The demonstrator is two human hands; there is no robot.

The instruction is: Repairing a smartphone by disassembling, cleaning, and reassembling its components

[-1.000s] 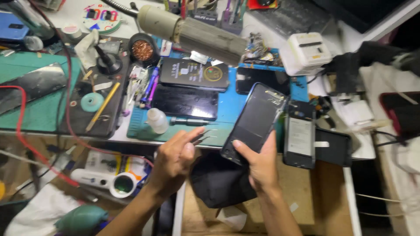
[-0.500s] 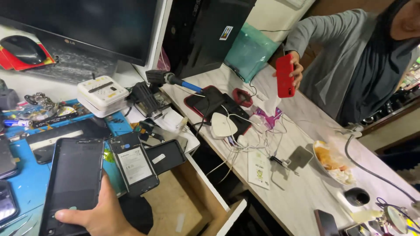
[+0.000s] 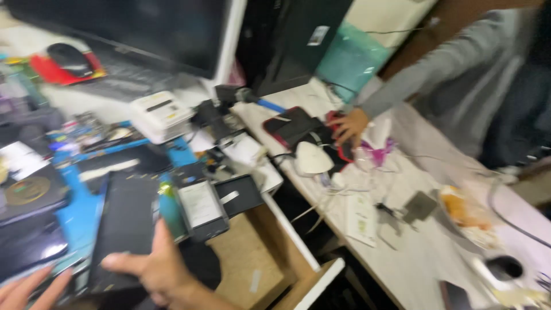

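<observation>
The white surface [image 3: 419, 252] runs to your right, where a co-worker's hand [image 3: 349, 125] rests among cables. Nearer you, the blue mat [image 3: 80, 209] carries your work. Your right hand [image 3: 152, 267] grips the dark phone [image 3: 123, 224] by its lower edge over the mat; your left hand [image 3: 26, 287] hangs open beside it

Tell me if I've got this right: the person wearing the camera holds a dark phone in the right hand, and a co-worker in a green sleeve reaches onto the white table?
Nearly. The head view shows the right hand holding the dark phone, and a co-worker's hand reaching onto the white table, but that sleeve is grey, not green.
</observation>
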